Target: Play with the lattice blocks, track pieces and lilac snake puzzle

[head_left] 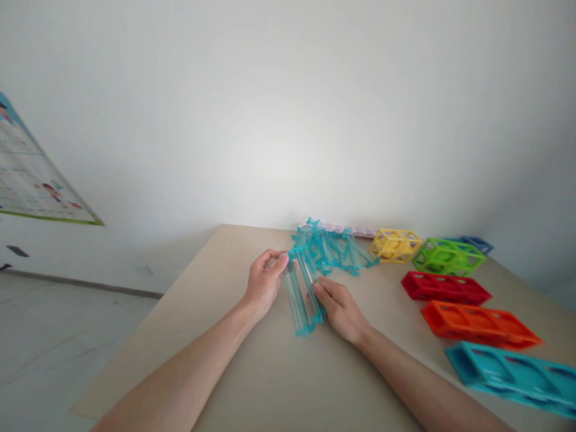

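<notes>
Between my hands, above the table, are clear tube pieces (296, 300) with teal ends, lying side by side and tilted. My left hand (264, 279) pinches their upper left end between thumb and fingers. On the right side, my right hand (338, 305) grips the right-hand tube with thumb and fingers closed on it. Part of its fingers is hidden behind the tubes. Just beyond my hands lies a loose pile of similar clear and teal pieces (330, 246).
Yellow (396, 246) and green lattice blocks (447, 257) stand right of the pile, with a dark blue one (477, 243) behind. Nearer lie red (445, 288), orange (481, 324) and blue open-sided bars (517, 375). A white wall (270, 120) borders the beige table (202, 276).
</notes>
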Demonstrator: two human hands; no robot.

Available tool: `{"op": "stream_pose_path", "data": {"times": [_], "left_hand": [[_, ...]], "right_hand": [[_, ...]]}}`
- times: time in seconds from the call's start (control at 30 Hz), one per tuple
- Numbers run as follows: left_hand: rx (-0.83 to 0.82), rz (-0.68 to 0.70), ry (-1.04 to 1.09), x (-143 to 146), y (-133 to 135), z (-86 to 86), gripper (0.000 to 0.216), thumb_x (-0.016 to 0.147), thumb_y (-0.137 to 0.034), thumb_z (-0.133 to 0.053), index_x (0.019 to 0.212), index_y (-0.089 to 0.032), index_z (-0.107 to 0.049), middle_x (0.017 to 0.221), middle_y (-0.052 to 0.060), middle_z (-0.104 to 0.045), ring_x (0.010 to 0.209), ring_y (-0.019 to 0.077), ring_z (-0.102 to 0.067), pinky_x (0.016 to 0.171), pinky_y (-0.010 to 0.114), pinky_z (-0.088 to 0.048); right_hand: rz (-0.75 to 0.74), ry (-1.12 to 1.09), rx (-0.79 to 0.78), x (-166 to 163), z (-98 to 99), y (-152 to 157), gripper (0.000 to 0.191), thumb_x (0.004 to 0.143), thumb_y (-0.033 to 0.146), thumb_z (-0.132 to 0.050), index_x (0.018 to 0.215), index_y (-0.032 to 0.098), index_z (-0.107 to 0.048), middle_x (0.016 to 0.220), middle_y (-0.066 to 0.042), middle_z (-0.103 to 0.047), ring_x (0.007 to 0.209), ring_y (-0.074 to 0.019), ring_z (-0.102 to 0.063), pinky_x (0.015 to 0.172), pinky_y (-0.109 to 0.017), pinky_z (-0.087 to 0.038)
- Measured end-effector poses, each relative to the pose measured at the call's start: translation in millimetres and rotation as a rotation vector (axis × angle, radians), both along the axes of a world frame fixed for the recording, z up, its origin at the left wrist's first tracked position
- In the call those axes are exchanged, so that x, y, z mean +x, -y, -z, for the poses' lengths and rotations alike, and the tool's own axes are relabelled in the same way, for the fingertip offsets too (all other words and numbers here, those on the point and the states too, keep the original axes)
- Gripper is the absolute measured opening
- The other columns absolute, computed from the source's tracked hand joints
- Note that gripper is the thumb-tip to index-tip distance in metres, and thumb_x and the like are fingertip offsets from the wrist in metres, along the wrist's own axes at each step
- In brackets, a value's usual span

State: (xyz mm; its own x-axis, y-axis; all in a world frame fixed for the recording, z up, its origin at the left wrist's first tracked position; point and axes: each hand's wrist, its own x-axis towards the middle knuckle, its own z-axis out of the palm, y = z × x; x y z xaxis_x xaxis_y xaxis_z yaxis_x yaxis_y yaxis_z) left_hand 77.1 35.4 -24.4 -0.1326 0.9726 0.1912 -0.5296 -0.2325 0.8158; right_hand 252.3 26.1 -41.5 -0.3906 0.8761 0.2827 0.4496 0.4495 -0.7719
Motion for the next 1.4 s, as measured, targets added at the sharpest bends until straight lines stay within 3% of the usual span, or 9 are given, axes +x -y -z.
{"op": "stream_pose_path", "data": {"times": [0.23, 0.43, 0.77, 0.93, 1.4], "left_hand": [[0.015, 0.051, -0.011, -0.5, 2.1, -1.4, 0.027, 0.068, -0.033, -0.08, 0.072, -0.016, -0.059, 0.073, 0.002, -0.068, 0.078, 0.0175, -0.066, 0.073, 0.03, -0.05], [0.006, 0.053, -0.007, -7.3, -1.2, -3.2, 0.03, 0.063, -0.03, -0.083, 0.068, -0.015, -0.057, 0.084, 0.004, -0.07, 0.074, 0.0155, -0.065, 0.075, 0.03, -0.049], [0.016, 0.108, 0.048, -6.6, -1.8, -1.9, 0.027, 0.067, -0.03, -0.08, 0.067, -0.015, -0.058, 0.064, 0.0, -0.065, 0.069, 0.014, -0.064, 0.077, 0.03, -0.048], [-0.009, 0.148, 0.043, -8.5, -2.5, 0.4, 0.024, 0.071, -0.029, -0.078, 0.067, -0.014, -0.06, 0.065, 0.001, -0.066, 0.066, 0.0129, -0.063, 0.074, 0.028, -0.048], [-0.033, 0.089, 0.02, -9.9, -4.7, 0.4, 0.023, 0.069, -0.028, -0.079, 0.067, -0.014, -0.061, 0.065, 0.002, -0.067, 0.066, 0.0139, -0.065, 0.07, 0.027, -0.048]], "right_hand": [[-0.032, -0.069, -0.052, 2.0, 1.8, -0.9, 0.046, 0.097, 0.049, -0.033, 0.075, 0.018, -0.059, 0.075, -0.003, -0.056, 0.072, -0.0177, -0.053, 0.07, -0.031, -0.041], [-0.055, -0.214, -0.168, 3.3, -0.1, 0.6, 0.046, 0.094, 0.052, -0.036, 0.076, 0.018, -0.061, 0.062, 0.002, -0.046, 0.059, -0.0146, -0.045, 0.058, -0.027, -0.036], [-0.127, -0.208, -0.2, -1.2, 1.9, 1.4, 0.05, 0.094, 0.058, -0.034, 0.074, 0.017, -0.055, 0.067, 0.0, -0.048, 0.062, -0.0142, -0.045, 0.061, -0.028, -0.038], [-0.162, -0.197, -0.195, -1.1, 3.3, 2.1, 0.048, 0.094, 0.057, -0.036, 0.073, 0.018, -0.053, 0.069, 0.0, -0.047, 0.063, -0.0141, -0.044, 0.061, -0.028, -0.037], [-0.165, -0.191, -0.208, -2.3, -0.8, 2.5, 0.05, 0.093, 0.058, -0.036, 0.068, 0.018, -0.051, 0.066, 0.001, -0.045, 0.062, -0.0135, -0.043, 0.061, -0.027, -0.036]]}}
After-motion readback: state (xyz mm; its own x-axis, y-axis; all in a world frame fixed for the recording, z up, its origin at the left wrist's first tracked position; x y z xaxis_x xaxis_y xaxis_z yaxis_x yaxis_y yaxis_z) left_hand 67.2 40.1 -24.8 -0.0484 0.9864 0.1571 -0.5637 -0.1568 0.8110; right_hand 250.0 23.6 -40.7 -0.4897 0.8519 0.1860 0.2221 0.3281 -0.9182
